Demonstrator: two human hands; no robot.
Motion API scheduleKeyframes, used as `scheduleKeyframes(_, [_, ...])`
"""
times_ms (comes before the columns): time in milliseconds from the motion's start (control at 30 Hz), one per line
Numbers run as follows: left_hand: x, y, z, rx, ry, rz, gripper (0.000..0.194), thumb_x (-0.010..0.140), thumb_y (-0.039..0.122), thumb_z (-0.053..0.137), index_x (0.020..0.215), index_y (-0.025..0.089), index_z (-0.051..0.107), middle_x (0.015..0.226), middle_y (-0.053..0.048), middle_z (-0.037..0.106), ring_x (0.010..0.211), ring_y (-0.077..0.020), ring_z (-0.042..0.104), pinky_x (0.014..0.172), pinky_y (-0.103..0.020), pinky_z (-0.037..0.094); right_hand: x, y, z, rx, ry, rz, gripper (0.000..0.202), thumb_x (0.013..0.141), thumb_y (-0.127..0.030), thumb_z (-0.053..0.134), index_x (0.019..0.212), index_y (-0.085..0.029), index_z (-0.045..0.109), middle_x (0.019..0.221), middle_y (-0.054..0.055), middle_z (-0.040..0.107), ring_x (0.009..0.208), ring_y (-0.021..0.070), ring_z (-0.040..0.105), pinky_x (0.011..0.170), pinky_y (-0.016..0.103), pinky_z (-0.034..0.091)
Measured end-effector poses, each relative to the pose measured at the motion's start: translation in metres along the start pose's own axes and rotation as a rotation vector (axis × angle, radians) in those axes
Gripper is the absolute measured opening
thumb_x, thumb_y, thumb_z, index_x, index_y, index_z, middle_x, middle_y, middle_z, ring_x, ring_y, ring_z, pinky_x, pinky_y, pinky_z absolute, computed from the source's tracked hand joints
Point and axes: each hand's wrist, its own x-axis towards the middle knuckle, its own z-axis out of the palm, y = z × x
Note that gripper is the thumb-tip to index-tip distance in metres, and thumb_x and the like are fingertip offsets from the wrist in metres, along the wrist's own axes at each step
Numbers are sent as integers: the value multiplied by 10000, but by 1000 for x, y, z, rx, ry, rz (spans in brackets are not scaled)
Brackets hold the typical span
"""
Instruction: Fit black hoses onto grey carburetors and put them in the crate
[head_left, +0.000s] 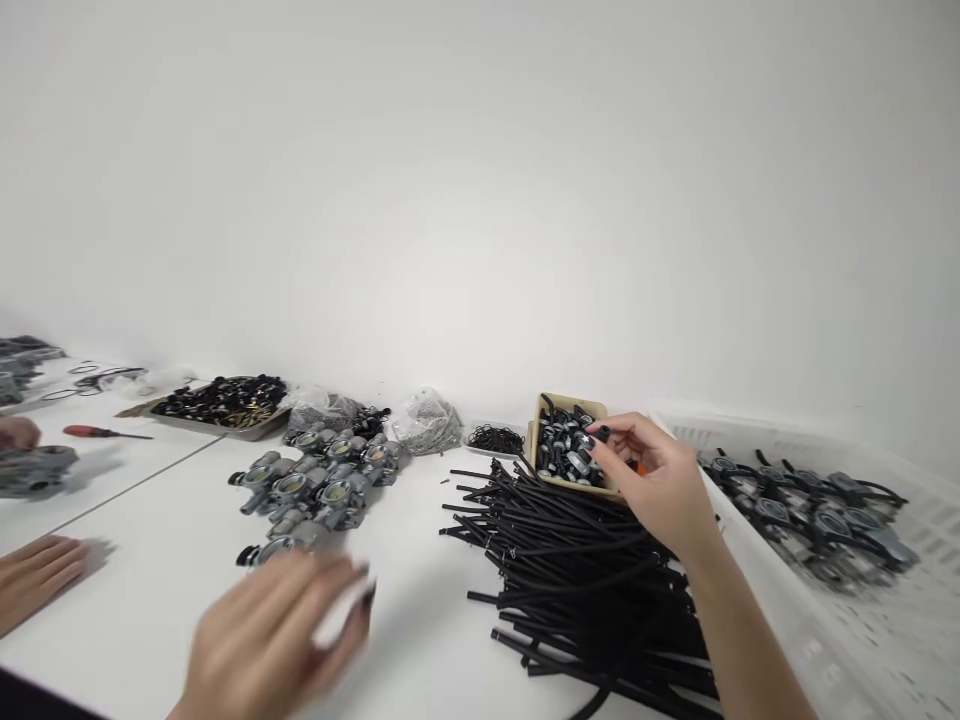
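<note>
My right hand (pixel 660 480) pinches a small black and silver part (pixel 594 438) over the right side of a yellow bin (pixel 606 408) of similar parts. Blurred by motion, my left hand (pixel 281 625) is above the white table, thumb apart from the curled fingers, with nothing visible between them. Just beyond it lies a group of grey metal carburetor-like bodies (pixel 337 492). A large pile of black rubber tubes (pixel 577 570) spreads in front of the bin, partly behind my right forearm.
At right stands a white crate (pixel 787 610) with assembled parts. Along the wall are a tray of black parts (pixel 221 402), clear bags (pixel 426 420) and a dish of black rings (pixel 496 440). Another person's hands (pixel 41 575) and a red screwdriver (pixel 90 431) are at left.
</note>
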Motion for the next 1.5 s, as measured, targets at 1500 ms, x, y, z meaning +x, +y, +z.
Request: scheduleKeyframes(1500, [186, 233, 85, -1804, 148, -925, 426, 1028, 301, 464, 1435, 419, 503, 1285, -62, 691, 841, -191, 769, 594, -240, 616, -22, -27, 57, 756, 153, 253, 405, 764, -459, 825, 755, -218, 499, 656, -47, 585, 622, 124, 600, 640, 248, 481])
